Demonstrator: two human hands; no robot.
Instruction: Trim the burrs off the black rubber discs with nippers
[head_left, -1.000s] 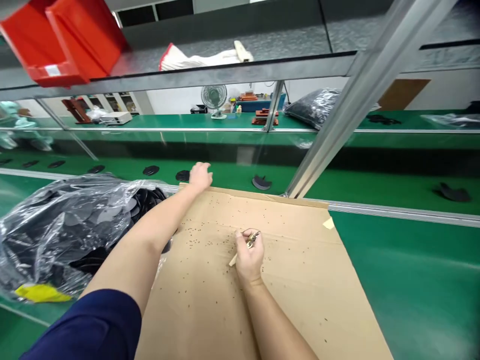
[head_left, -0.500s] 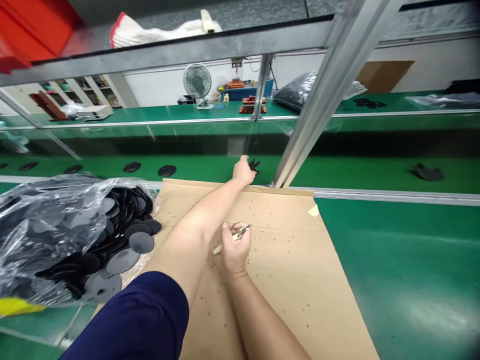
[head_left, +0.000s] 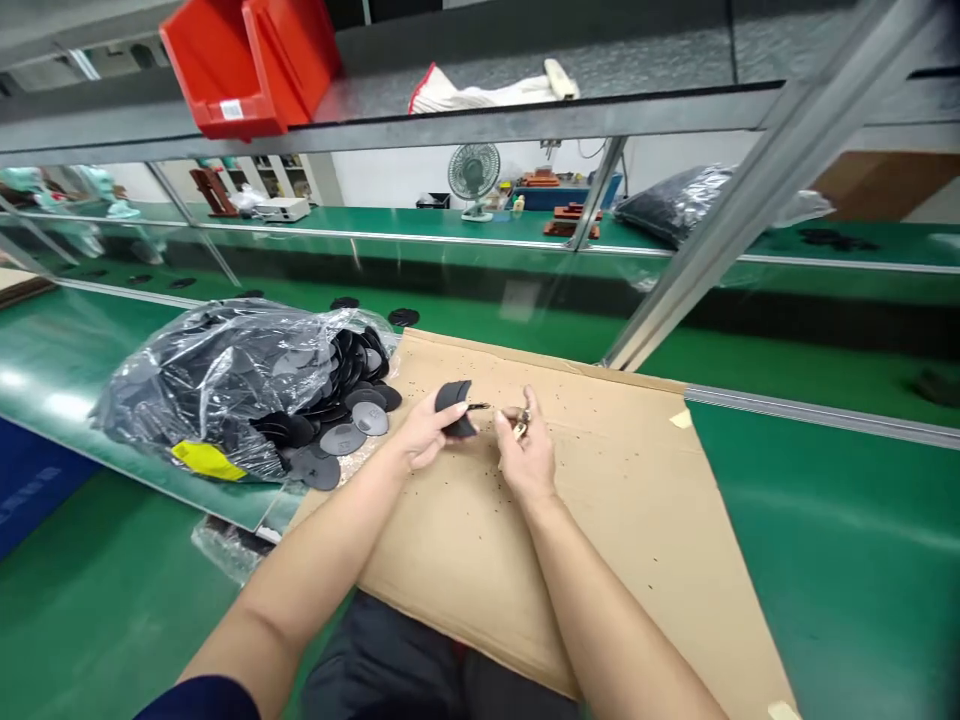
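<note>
Head cam: left hand (head_left: 426, 432) grip is closed on a black disc (head_left: 454, 405), right hand (head_left: 525, 455) pinches a small tool (head_left: 517, 420), both above the cardboard sheet (head_left: 637, 520).

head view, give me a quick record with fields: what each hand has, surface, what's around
left hand: left hand holds a black disc above the cardboard
right hand: right hand grips a small metal tool, tip near the disc
surface: cardboard sheet flecked with dark specks, on green bench
left of hands: plastic bag spilling black discs
overhead: red bins on the shelf
</note>
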